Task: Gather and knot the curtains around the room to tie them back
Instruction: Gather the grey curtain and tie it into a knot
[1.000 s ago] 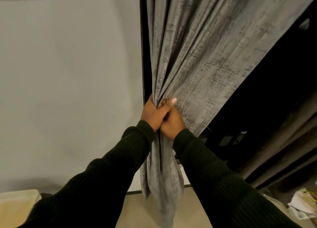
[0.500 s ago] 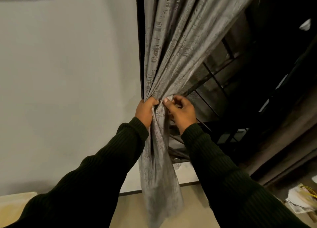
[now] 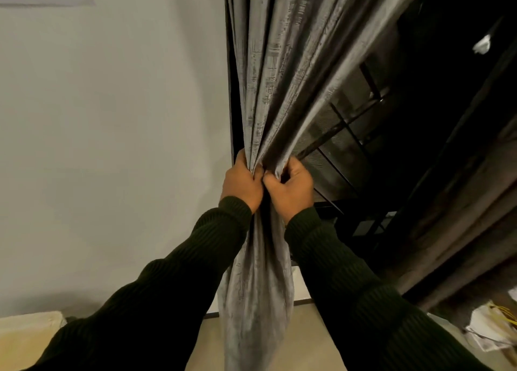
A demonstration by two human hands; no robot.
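Both hands are bunching the grey curtain [image 3: 279,71] at about the middle of its drop, just beside the pale wall [image 3: 112,119] and in front of a dark window [image 3: 377,135]. The left hand [image 3: 242,182] is clamping its grip around the left side of the gathered folds, fingers curled into the cloth. The right hand [image 3: 291,187] is touching it, knuckle to knuckle, with its grip clamped on the right side of the same bundle. Above the hands the pleats are fanning upward and to the right; below them the loose tail [image 3: 258,300] is hanging between the two dark ribbed sleeves [image 3: 349,286] toward the floor [image 3: 212,342].

The step in hand looks like gathering, with no knot formed yet. To do it well, the person is probably best keeping one hand squeezing the bundle tight while the other sweeps in any stray outer folds, so the whole width is ending up in one rope. The tail below needs enough slack to loop around itself.

No brand, label or writing is readable on the cloth or the wall; some papers [image 3: 495,331] at the lower right are too blurred to read.
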